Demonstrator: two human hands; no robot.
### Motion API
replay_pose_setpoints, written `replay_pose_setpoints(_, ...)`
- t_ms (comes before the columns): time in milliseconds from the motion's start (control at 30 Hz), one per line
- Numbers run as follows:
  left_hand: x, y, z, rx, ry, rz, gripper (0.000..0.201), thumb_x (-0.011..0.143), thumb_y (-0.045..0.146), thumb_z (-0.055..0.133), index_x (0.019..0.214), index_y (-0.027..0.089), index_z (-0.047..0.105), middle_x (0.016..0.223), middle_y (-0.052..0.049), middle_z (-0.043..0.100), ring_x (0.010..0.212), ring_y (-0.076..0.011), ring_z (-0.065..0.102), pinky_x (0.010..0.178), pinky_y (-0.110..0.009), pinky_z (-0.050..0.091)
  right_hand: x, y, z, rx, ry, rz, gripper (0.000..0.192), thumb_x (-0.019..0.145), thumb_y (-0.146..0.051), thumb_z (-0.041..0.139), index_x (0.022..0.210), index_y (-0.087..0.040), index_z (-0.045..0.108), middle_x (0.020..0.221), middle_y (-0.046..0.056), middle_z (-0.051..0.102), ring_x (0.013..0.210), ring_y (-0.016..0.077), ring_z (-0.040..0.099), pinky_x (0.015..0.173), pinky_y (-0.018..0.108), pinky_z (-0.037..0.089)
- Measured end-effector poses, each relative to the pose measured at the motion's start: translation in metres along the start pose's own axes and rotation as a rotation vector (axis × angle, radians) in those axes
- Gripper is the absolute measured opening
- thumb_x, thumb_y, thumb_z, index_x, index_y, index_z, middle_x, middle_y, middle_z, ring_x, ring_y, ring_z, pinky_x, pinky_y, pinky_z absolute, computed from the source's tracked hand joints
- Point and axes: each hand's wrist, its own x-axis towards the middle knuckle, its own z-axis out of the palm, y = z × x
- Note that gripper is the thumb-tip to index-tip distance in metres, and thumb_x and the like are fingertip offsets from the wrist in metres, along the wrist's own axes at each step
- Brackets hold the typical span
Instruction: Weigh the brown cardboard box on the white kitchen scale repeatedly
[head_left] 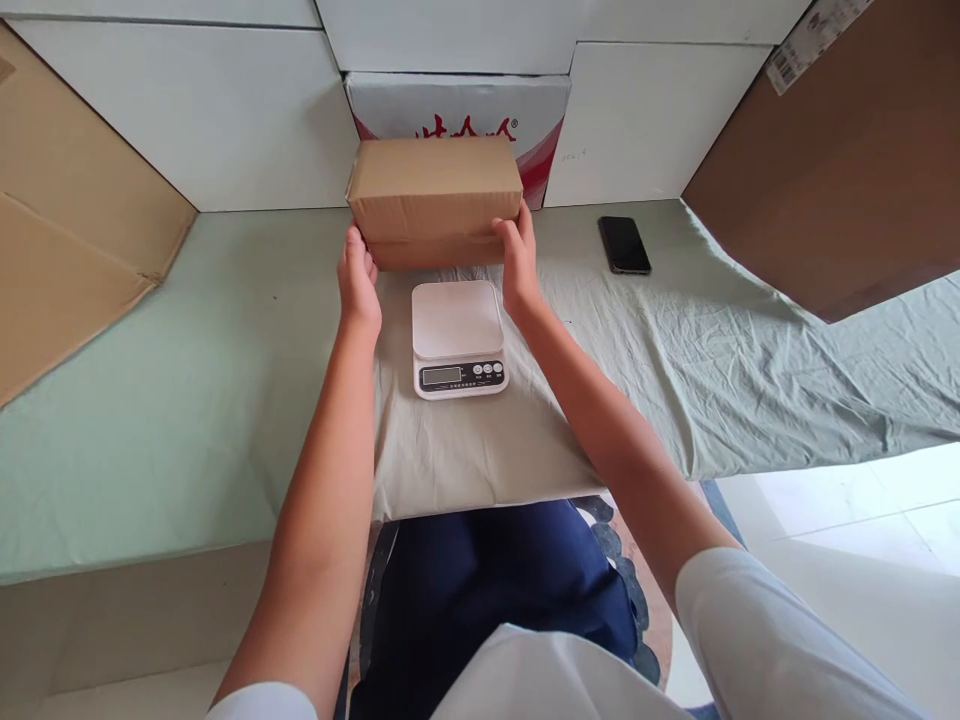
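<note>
A closed brown cardboard box [435, 195] sits at the far middle of the cloth-covered table, just behind a white digital kitchen scale [457, 338]. My left hand [357, 280] presses against the box's lower left corner. My right hand [517, 262] grips its lower right corner. The box is held between the two hands. The scale's platform is bare, and its display and buttons face me. Whether the box rests on the table or is slightly lifted I cannot tell.
A black phone [624, 244] lies face up to the right of the box. White boxes and one red-printed white box [457, 105] stand along the back. Flat brown cardboard [67, 260] leans at the left, and a large brown carton [847, 160] overhangs at the right. The pale green cloth [750, 370] is wrinkled.
</note>
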Motion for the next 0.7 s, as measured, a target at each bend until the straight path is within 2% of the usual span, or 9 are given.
replay_pose_setpoints(100, -0.002, 0.017, -0.006, 0.022, 0.002, 0.075, 0.067, 0.109, 0.064, 0.017, 0.158, 0.025, 0.042, 0.172, 0.005, 0.043, 0.168, -0.0188, 0.019, 0.139, -0.038, 0.019, 0.007, -0.024, 0.000, -0.039, -0.043, -0.073, 0.062, 0.095, -0.068, 0.047, 0.149, -0.039, 0.038, 0.157, -0.006, 0.052, 0.147, 0.0179, 0.043, 0.135, 0.045, 0.033)
replay_pose_setpoints(167, -0.009, 0.031, -0.008, 0.013, -0.008, 0.126, 0.064, 0.110, 0.060, 0.017, 0.159, 0.025, 0.041, 0.173, 0.004, 0.042, 0.167, -0.0179, 0.021, 0.138, -0.035, 0.023, 0.004, -0.043, -0.002, -0.041, -0.063, -0.099, 0.058, 0.094, -0.060, 0.049, 0.148, -0.038, 0.039, 0.158, -0.006, 0.050, 0.149, 0.0176, 0.041, 0.136, 0.043, 0.031)
replay_pose_setpoints(267, -0.033, 0.049, -0.010, -0.016, -0.068, 0.217, 0.064, 0.111, 0.056, 0.018, 0.161, 0.022, 0.038, 0.174, 0.001, 0.040, 0.166, -0.0183, 0.026, 0.137, -0.036, 0.026, -0.014, -0.067, -0.009, -0.009, -0.071, -0.140, 0.056, 0.090, -0.051, 0.050, 0.143, -0.034, 0.044, 0.155, 0.000, 0.050, 0.150, 0.0217, 0.043, 0.133, 0.044, 0.035)
replay_pose_setpoints(333, -0.058, 0.056, -0.011, 0.001, -0.099, 0.250, 0.065, 0.107, 0.066, 0.023, 0.159, 0.032, 0.043, 0.175, 0.006, 0.039, 0.166, -0.0180, 0.026, 0.136, -0.036, 0.026, -0.035, -0.075, -0.017, -0.021, -0.081, -0.162, 0.058, 0.090, -0.055, 0.051, 0.144, -0.035, 0.045, 0.153, 0.002, 0.051, 0.150, 0.0265, 0.044, 0.133, 0.048, 0.036)
replay_pose_setpoints(367, -0.073, 0.058, -0.012, 0.023, -0.093, 0.239, 0.065, 0.104, 0.073, 0.025, 0.157, 0.041, 0.046, 0.174, 0.010, 0.039, 0.166, -0.0179, 0.027, 0.136, -0.036, 0.028, -0.047, -0.076, -0.022, -0.036, -0.082, -0.177, 0.060, 0.090, -0.059, 0.051, 0.145, -0.037, 0.044, 0.154, 0.001, 0.050, 0.153, 0.0284, 0.042, 0.134, 0.051, 0.034)
replay_pose_setpoints(433, -0.102, 0.057, -0.012, 0.034, -0.092, 0.218, 0.073, 0.095, 0.084, 0.032, 0.155, 0.046, 0.048, 0.173, 0.010, 0.041, 0.166, -0.0212, 0.027, 0.136, -0.040, 0.029, -0.073, -0.075, -0.031, -0.066, -0.100, -0.178, 0.065, 0.091, -0.066, 0.050, 0.150, -0.041, 0.039, 0.155, -0.001, 0.050, 0.155, 0.0306, 0.038, 0.134, 0.056, 0.032)
replay_pose_setpoints(500, -0.127, 0.053, -0.014, 0.036, -0.097, 0.209, 0.085, 0.089, 0.089, 0.038, 0.158, 0.042, 0.046, 0.173, 0.004, 0.041, 0.167, -0.0251, 0.026, 0.136, -0.043, 0.028, -0.096, -0.072, -0.038, -0.063, -0.120, -0.149, 0.069, 0.090, -0.067, 0.050, 0.153, -0.041, 0.037, 0.159, 0.000, 0.048, 0.154, 0.0317, 0.040, 0.133, 0.058, 0.033)
replay_pose_setpoints(567, -0.144, 0.047, -0.015, 0.034, -0.087, 0.193, 0.086, 0.089, 0.088, 0.038, 0.159, 0.038, 0.046, 0.174, 0.001, 0.039, 0.166, -0.0264, 0.027, 0.136, -0.044, 0.027, -0.115, -0.068, -0.043, -0.052, -0.116, -0.110, 0.070, 0.090, -0.065, 0.052, 0.154, -0.040, 0.037, 0.160, 0.001, 0.047, 0.153, 0.0324, 0.041, 0.132, 0.059, 0.035)
replay_pose_setpoints(700, -0.155, 0.039, -0.015, 0.030, -0.068, 0.176, 0.083, 0.094, 0.082, 0.036, 0.159, 0.032, 0.047, 0.174, -0.004, 0.040, 0.165, -0.0280, 0.031, 0.135, -0.045, 0.028, -0.135, -0.060, -0.043, -0.053, -0.085, -0.047, 0.071, 0.088, -0.057, 0.057, 0.154, -0.039, 0.038, 0.158, 0.003, 0.049, 0.149, 0.0330, 0.045, 0.129, 0.062, 0.038)
